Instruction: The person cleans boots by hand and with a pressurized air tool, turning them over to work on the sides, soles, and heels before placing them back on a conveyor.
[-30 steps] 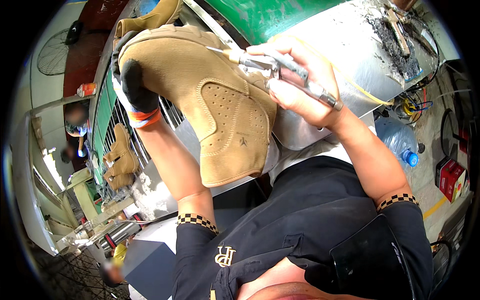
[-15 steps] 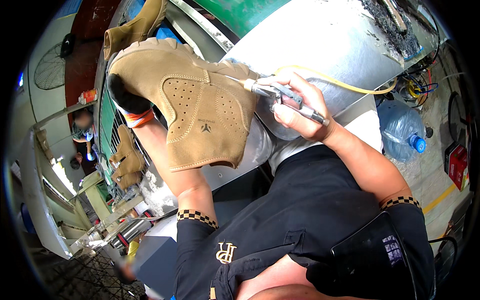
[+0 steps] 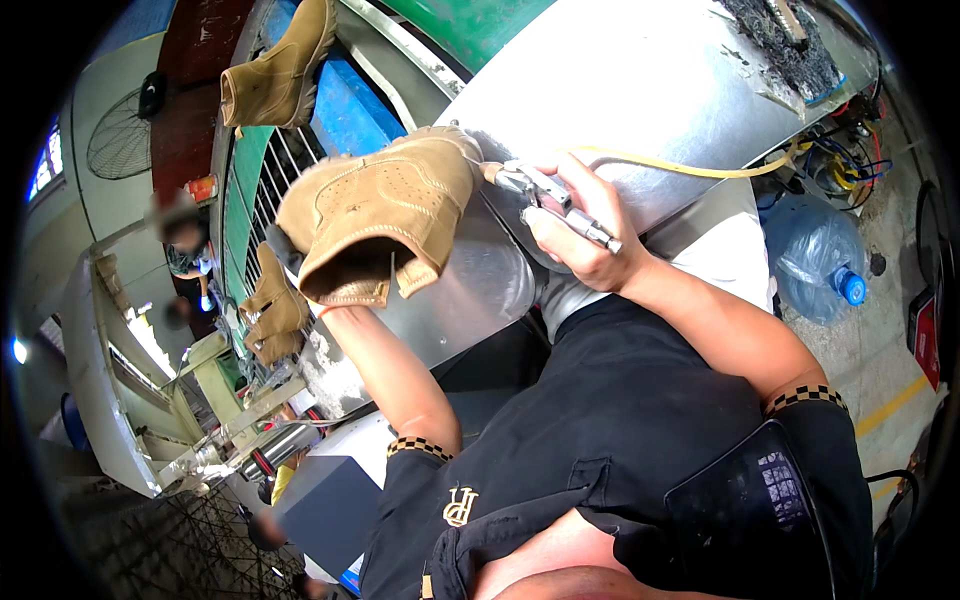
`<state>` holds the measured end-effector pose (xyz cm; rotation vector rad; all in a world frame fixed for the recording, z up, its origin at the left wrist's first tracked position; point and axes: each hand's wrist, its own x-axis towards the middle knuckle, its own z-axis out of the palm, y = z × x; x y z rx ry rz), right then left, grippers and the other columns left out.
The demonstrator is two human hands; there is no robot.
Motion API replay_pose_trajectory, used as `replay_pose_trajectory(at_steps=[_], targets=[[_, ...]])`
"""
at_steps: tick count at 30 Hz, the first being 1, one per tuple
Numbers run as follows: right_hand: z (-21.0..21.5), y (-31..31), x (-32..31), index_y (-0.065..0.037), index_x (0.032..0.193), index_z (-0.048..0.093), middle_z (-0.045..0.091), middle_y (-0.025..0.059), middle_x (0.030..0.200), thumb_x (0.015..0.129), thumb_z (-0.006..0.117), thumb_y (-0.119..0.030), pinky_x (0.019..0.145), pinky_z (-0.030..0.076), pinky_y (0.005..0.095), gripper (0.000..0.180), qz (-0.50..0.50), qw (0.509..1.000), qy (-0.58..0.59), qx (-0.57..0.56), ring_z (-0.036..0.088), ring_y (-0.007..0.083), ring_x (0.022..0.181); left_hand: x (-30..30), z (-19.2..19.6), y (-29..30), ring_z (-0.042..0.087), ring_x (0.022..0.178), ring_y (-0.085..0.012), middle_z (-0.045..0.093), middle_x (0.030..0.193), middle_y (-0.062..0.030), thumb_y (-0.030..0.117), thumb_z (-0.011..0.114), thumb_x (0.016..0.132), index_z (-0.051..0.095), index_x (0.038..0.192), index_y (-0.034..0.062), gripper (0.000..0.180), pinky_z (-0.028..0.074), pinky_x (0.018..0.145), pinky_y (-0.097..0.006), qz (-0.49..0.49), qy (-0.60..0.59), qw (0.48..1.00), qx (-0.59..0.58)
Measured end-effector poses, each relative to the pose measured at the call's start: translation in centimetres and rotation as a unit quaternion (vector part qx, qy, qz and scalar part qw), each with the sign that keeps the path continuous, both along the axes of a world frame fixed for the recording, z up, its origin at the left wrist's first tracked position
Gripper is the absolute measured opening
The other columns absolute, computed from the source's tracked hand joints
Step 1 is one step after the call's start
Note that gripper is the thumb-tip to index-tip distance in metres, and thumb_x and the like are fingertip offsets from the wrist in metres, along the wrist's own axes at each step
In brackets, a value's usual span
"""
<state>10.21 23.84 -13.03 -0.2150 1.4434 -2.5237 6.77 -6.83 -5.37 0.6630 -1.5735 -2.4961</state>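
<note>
A tan suede boot (image 3: 385,205) with a chunky tan sole is tilted so that its opening faces me. My left hand (image 3: 283,244), in a dark glove, holds it from the far left side and is mostly hidden behind it. My right hand (image 3: 590,225) is closed around a metal air gun (image 3: 535,187) with a brass-coloured nozzle. The nozzle points left at the boot's sole side near the heel, very close to it. A yellow hose (image 3: 680,168) runs from behind my right hand to the right.
Below the boot is a shiny metal work surface (image 3: 590,75). More tan boots stand at the upper left (image 3: 280,70) and by the green rack (image 3: 272,315). A large blue water bottle (image 3: 815,260) lies at right. Another person (image 3: 190,255) is farther off at left.
The boot has turned and tipped, so its opening now faces me instead of its side. My right hand with the air gun has shifted slightly left.
</note>
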Motion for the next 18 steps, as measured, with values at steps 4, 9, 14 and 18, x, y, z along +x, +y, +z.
replay_pose_trajectory(at_steps=[4,9,14,18], targets=[[-0.8,-1.3,-0.7,0.001,0.116,0.052,0.051,-0.0007,0.077,0.083,0.056,-0.008,0.057,0.037,0.0213,0.035,0.0,0.999,0.036,0.027,0.043,0.0038,0.064,5.2,-5.5,-10.4,0.058,0.113,-0.0315,0.058,0.128,-0.0138,0.044,0.054,0.093,0.053,0.13,0.0083,0.052,0.045,0.102,-0.05,-0.067,0.074,0.972,-0.213],[-0.8,-2.1,-0.9,0.0,0.116,0.054,0.053,-0.0004,0.079,0.082,0.057,-0.009,0.06,0.039,0.0222,0.035,0.015,0.999,0.024,0.047,0.045,0.0043,0.068,10.6,-4.4,-5.0,0.043,0.133,-0.0272,0.046,0.145,-0.0094,0.038,0.053,0.097,0.043,0.142,0.0106,0.053,0.038,0.11,-0.049,0.072,-0.014,0.997,-0.012],[-0.7,-1.9,-0.3,0.0,0.117,0.054,0.054,0.0,0.075,0.082,0.057,-0.01,0.058,0.039,0.0227,0.037,0.056,0.996,0.018,0.07,0.046,0.0042,0.064,17.1,-4.1,-0.9,0.045,0.131,-0.032,0.044,0.146,-0.0122,0.039,0.052,0.097,0.039,0.144,0.0081,0.058,0.042,0.107,-0.051,0.073,-0.12,0.99,0.029],[-1.4,-2.2,0.3,-0.001,0.118,0.053,0.054,0.0038,0.057,0.079,0.06,-0.017,0.052,0.038,0.0275,0.043,0.026,0.996,0.035,0.076,0.048,0.0083,0.051,20.1,-3.0,3.7,0.049,0.127,-0.0348,0.044,0.143,-0.0165,0.048,0.049,0.097,0.034,0.146,0.0102,0.064,0.049,0.1,-0.052,0.057,-0.21,0.976,-0.014]])
